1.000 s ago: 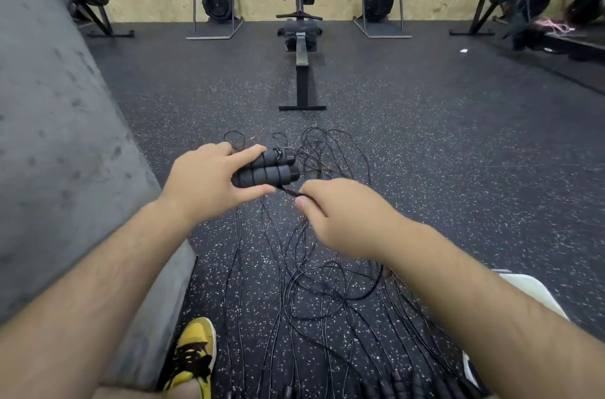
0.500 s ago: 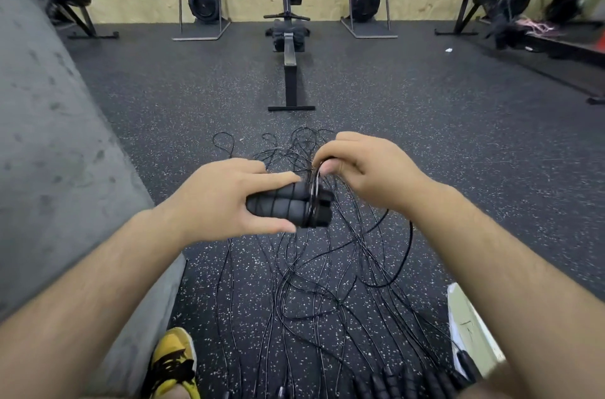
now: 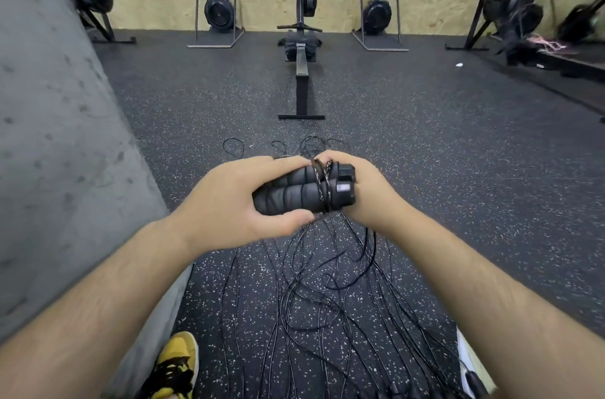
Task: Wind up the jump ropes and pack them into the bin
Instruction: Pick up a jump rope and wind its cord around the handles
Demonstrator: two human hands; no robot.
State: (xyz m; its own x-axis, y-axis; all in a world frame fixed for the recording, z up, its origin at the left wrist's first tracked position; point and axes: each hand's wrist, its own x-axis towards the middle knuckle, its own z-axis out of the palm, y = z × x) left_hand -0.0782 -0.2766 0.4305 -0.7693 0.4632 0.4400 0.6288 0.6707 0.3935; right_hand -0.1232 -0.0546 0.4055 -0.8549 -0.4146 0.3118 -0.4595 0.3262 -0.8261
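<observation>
- Left hand (image 3: 229, 202) held the paired handles (image 3: 294, 192) in its grip.
- Right hand (image 3: 366, 189) pinched the rope (image 3: 322, 182), wrapped just right of that grip.

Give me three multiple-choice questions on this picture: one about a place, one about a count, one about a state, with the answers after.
1. Where do the loose ropes lie? A on the floor below the hands; B on a bench; C on a hook.
2. How many foam handles does the left hand hold? A one; B two; C four.
3. How is the cord at the handles? A wrapped around them; B hanging clear of them; C knotted in a bow.
Answers: 1 A, they spread over the speckled floor; 2 B, two handles lie side by side in its grip; 3 A, loops circle both handles beside the right hand.
</observation>
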